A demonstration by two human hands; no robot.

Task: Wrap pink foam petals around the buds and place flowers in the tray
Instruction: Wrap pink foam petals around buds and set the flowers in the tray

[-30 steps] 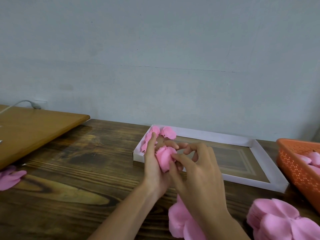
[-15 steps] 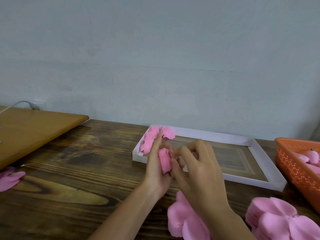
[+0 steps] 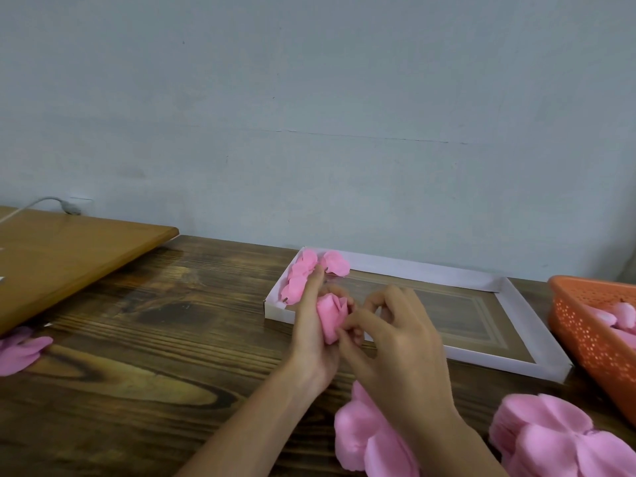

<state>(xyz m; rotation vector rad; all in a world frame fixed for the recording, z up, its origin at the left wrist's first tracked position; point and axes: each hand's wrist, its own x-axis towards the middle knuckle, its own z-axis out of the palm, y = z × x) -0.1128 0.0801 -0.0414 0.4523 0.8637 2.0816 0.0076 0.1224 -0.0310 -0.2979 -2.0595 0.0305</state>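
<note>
My left hand (image 3: pixel 311 335) holds a partly wrapped pink foam flower (image 3: pixel 331 316) upright above the table, just in front of the tray's near left corner. My right hand (image 3: pixel 395 342) pinches the flower's lower right side with thumb and fingertips. The white-rimmed cardboard tray (image 3: pixel 526 315) lies behind my hands, with a few finished pink flowers (image 3: pixel 303 277) in its far left corner. Loose pink foam petal sheets (image 3: pixel 364 438) lie under my right wrist, and a stack of petal sheets (image 3: pixel 550 438) sits at the bottom right.
An orange perforated basket (image 3: pixel 592 328) with pink buds stands at the right edge. A lighter wooden board (image 3: pixel 69 259) lies raised at the left, with a cable behind it. More pink petals (image 3: pixel 20 351) lie at the left edge. A grey wall backs the table.
The petals have been folded tighter around the bud. My right hand's fingers have shifted lower on the flower's side. My left hand has stayed in place.
</note>
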